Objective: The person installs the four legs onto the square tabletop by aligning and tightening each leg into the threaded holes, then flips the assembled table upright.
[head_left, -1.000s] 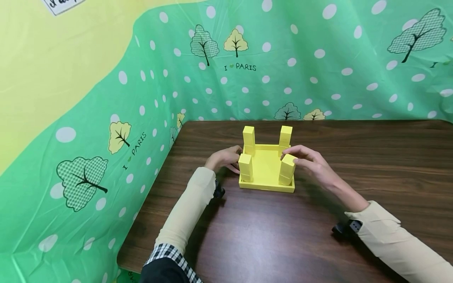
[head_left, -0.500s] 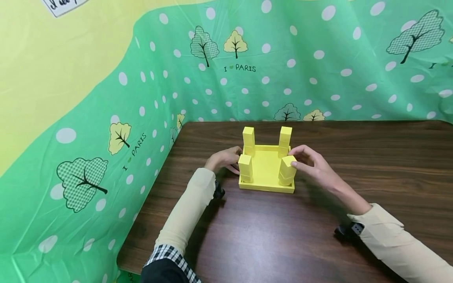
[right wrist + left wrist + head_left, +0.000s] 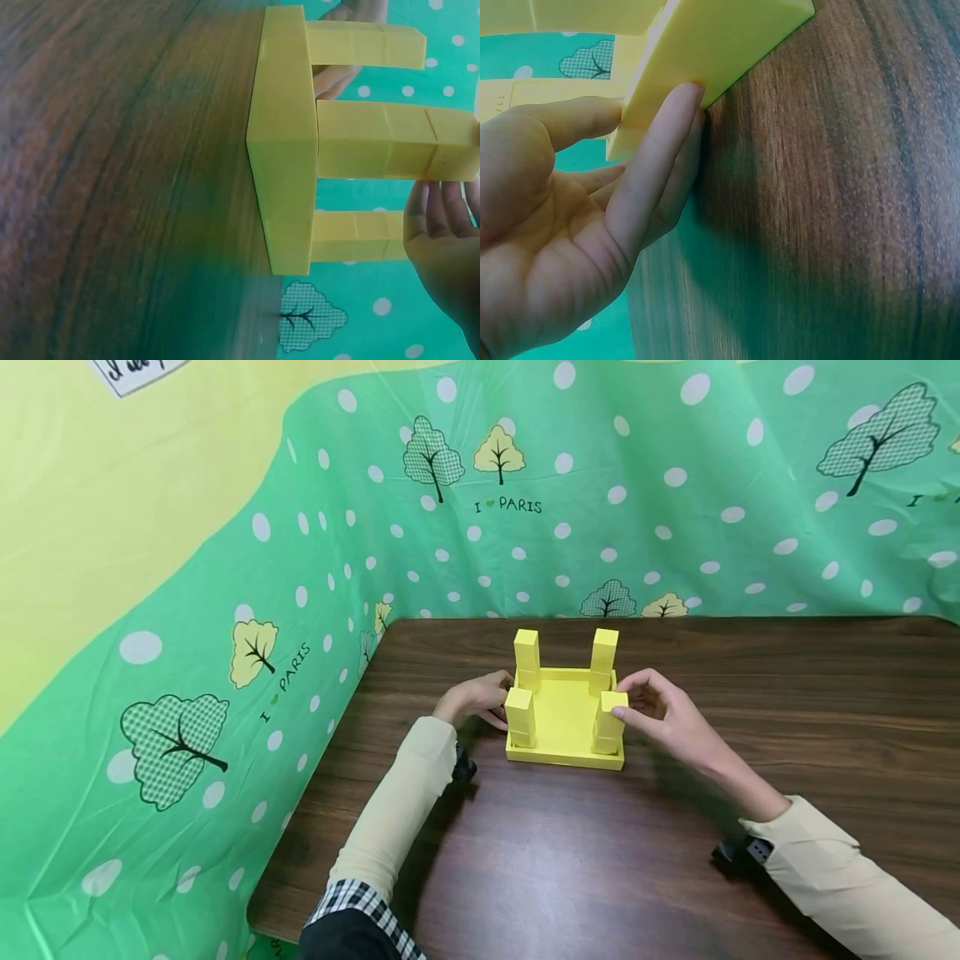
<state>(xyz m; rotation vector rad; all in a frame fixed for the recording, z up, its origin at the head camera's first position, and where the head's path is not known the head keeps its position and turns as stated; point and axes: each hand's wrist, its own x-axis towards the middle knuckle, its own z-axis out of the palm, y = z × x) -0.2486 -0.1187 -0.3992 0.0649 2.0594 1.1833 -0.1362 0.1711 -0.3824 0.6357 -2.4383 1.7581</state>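
Note:
A yellow tray-like base (image 3: 564, 758) sits on the table, with a yellow block tower (image 3: 611, 723) at its front right corner and matching towers at the other corners. My right hand (image 3: 678, 722) pinches the top of this front right tower, thumb at its near side and fingers behind. In the right wrist view the tower (image 3: 356, 139) stands straight, seams showing between its blocks, fingers (image 3: 441, 206) against its top end. My left hand (image 3: 474, 695) touches the base's left side. In the left wrist view its straight fingers (image 3: 664, 150) press the outer wall (image 3: 720, 45).
The dark wooden table (image 3: 570, 860) extends around the base. Green and yellow printed cloth (image 3: 600, 502) hangs behind and to the left. Other towers stand at the front left (image 3: 521, 718), back left (image 3: 527, 656) and back right (image 3: 604, 656), close to both hands.
The front right tower leaned earlier, its top block then twisted; now it stands straight with the blocks lined up. My right hand has shifted slightly right. My left hand has stayed put.

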